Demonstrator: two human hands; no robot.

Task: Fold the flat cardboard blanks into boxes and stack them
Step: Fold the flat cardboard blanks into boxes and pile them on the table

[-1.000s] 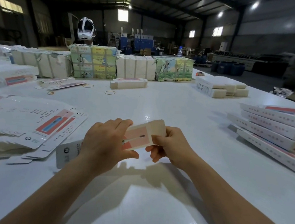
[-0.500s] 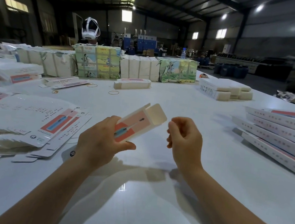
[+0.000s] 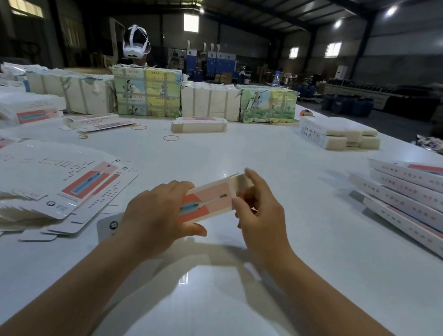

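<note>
Box (image 3: 207,200), open-ended, held between left hand (image 3: 154,215) and right hand (image 3: 261,216).

right hand (image 3: 260,219) | back on box (image 3: 208,202) | pinching end flap

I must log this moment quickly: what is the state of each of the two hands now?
Left hand: closed around the near end of the box.
Right hand: fingers curled on the box's far end flap.
</note>
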